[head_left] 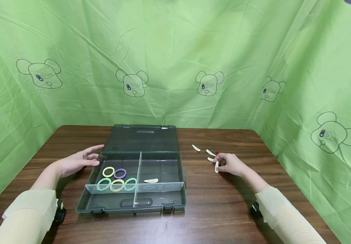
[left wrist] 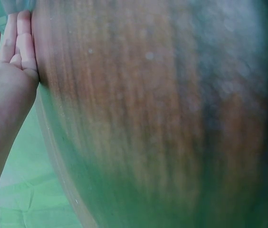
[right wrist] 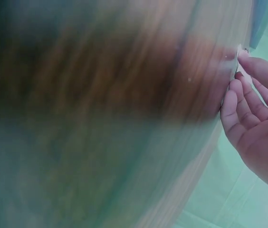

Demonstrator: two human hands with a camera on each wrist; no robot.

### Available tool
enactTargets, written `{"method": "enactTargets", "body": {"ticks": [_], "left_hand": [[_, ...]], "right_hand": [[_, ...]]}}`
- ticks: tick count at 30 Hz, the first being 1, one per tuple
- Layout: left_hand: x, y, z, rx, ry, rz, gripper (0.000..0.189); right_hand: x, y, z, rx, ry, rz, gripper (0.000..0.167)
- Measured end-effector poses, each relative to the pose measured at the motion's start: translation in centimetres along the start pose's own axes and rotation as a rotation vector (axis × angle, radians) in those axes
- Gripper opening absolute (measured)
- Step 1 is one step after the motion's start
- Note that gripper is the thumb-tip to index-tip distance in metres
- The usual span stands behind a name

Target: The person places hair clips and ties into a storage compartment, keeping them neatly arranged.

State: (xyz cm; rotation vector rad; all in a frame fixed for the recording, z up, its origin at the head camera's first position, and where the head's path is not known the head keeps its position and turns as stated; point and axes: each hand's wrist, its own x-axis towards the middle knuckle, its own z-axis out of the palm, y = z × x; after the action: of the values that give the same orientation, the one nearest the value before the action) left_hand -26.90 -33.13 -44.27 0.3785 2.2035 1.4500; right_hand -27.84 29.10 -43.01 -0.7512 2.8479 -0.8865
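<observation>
1. Head view: on the brown wood-grain bench (head_left: 193, 220), a dark translucent compartment box (head_left: 160, 166) stands left of centre, its lid (head_left: 144, 140) folded back toward the far side.
2. Upright dividers split it into larger far compartments and shallower near ones. In the left far compartment lie five ring-shaped hair ties: a yellow one (head_left: 108, 167) and a purple one (head_left: 120, 178) farther back; a mint-green one (head_left: 97, 184), another yellow one (head_left: 117, 180) and a second mint-green one (head_left: 131, 178) in a row nearer.
3. In the right far compartment, close to its near divider, lies a white snap hair clip (head_left: 151, 180); whether it is one clip or a stacked pair cannot be told.
4. The left hand (head_left: 74, 163) is at the box's left wall, its grip wide, thumb and index finger spread apart, thumb tip at the rim.
5. The right hand (head_left: 230, 164), right of the box, has a narrow grip: thumb and fingers pinch a white clip (head_left: 216, 167), tilted nearly upright. Just beyond lie three more white clips (head_left: 196, 148) and a small red item (head_left: 217, 152), partly hidden by the hand.
6. Left wrist view: the fingers extend, mostly straight, to a translucent edge at the upper left; the bench is blurred.
7. Right wrist view: thumb and fingertips come together at the right; the pinched clip is barely distinguishable.
</observation>
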Motion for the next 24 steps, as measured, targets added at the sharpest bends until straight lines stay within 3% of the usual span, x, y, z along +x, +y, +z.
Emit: {"method": "enactTargets", "body": {"ticks": [14, 24], "left_hand": [[-0.05, -0.06, 0.09, -0.011, 0.005, 0.005, 0.075], [-0.01, -0.13, 0.08, -0.014, -0.003, -0.001, 0.075]], "right_hand": [[0.49, -0.24, 0.30, 0.054, 0.013, -0.044, 0.036], [0.56, -0.85, 0.35, 0.078, 0.029, 0.022, 0.023]]}}
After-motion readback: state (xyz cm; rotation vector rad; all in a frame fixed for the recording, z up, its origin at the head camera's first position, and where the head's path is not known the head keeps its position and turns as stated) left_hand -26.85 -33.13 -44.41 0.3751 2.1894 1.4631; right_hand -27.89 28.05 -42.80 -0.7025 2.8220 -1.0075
